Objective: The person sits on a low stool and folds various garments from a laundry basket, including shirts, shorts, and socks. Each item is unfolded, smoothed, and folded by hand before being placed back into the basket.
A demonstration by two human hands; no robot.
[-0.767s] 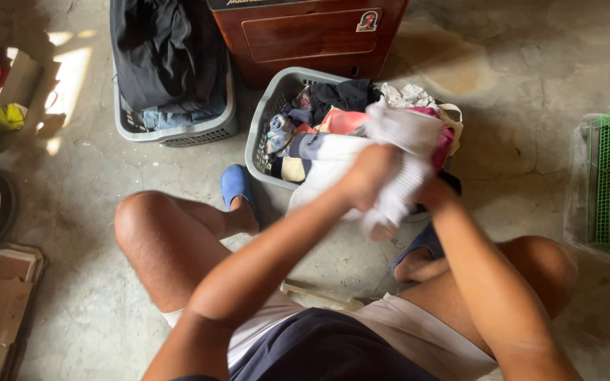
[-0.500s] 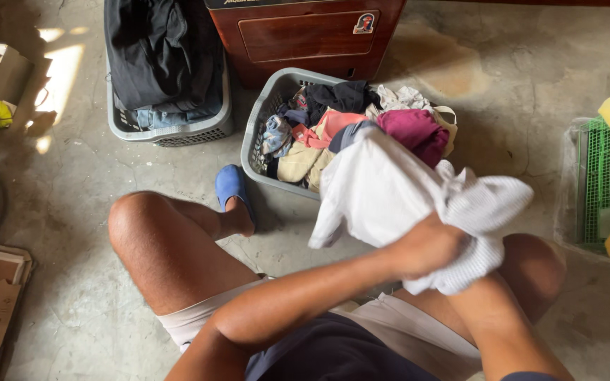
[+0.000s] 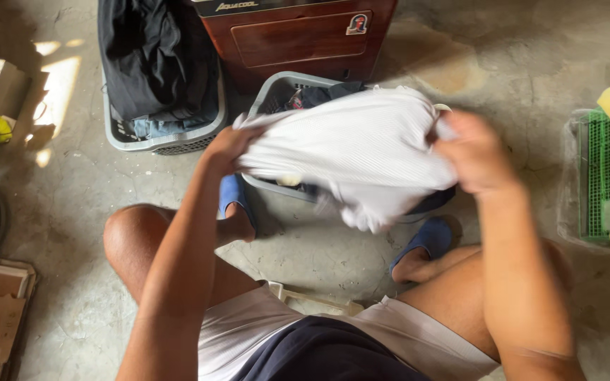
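White ribbed garment [image 3: 361, 152] stretched between left hand [image 3: 226, 147], right hand [image 3: 476, 156], probably over basket [image 3: 268, 95]

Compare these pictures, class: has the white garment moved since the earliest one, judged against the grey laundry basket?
Yes. The white garment, earlier bunched by the basket's right end, is now stretched wide across the grey basket between the left hand and right hand.

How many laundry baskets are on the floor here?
2. One grey basket at the upper left holds dark clothes; the other grey basket sits in the middle, mostly hidden behind the white garment. More may lie outside the view.
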